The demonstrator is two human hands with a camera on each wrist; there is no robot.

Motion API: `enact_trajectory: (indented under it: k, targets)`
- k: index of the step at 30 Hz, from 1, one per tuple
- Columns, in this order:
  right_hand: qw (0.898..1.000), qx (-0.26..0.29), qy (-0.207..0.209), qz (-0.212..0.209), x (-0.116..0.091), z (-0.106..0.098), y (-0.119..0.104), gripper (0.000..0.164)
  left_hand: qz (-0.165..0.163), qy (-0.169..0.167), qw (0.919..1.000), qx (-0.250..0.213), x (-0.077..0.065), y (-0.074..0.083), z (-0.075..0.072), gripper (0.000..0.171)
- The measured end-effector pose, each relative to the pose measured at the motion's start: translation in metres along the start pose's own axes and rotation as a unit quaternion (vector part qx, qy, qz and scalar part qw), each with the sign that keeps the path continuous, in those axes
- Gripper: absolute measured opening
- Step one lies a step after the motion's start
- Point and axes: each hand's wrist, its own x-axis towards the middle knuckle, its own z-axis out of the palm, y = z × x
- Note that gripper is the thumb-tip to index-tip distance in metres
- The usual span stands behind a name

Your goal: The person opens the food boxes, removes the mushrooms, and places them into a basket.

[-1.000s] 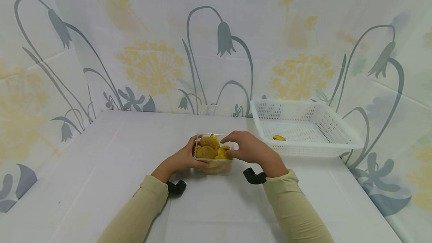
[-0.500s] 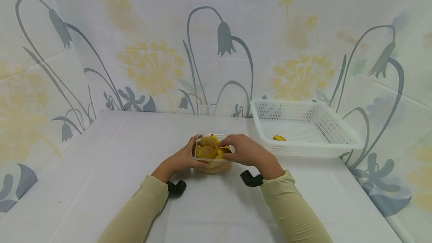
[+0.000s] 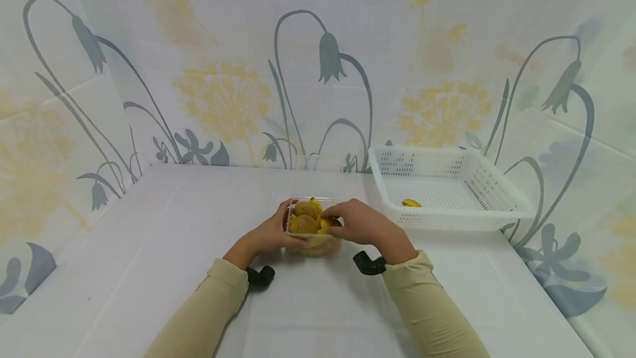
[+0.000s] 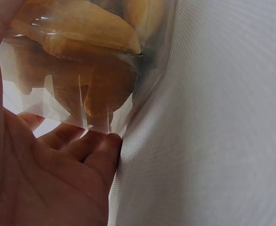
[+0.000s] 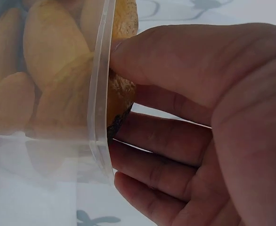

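A clear plastic tub [image 3: 315, 246] stands on the white table, filled with yellow and brownish, rounded fruit-like pieces [image 3: 304, 224]. My left hand [image 3: 270, 233] holds its left side, thumb at the front. In the left wrist view, the fingers [image 4: 102, 157] lie along the tub's lower edge. My right hand [image 3: 365, 225] is at the tub's right rim. Between its thumb and fingers it pinches a yellow-brown fruit-like piece with a dark end [image 5: 121, 94], which sticks up past the rim. Part of that piece is hidden by the fingers.
A white perforated basket [image 3: 462, 217] stands at the back right, with one small yellow piece [image 3: 411, 203] inside. Behind the tub, a faint clear box [image 3: 318, 163] stands near the floral backdrop. Black wrist mounts [image 3: 370, 264] sit under both wrists.
My right hand has moved slightly left and down to the tub, and its thumb and fingers have closed around the piece at the right rim. The left hand has stayed in place.
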Motion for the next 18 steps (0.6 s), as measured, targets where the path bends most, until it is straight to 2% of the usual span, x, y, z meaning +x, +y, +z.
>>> enact_trajectory:
  k: [18]
  targets:
    - [1.0, -0.017, -0.003, 0.005, -0.0011, -0.0007, -0.0043, 0.03, -0.003, -0.004, 0.9999, -0.011, -0.002, 0.0019, 0.0, 0.107]
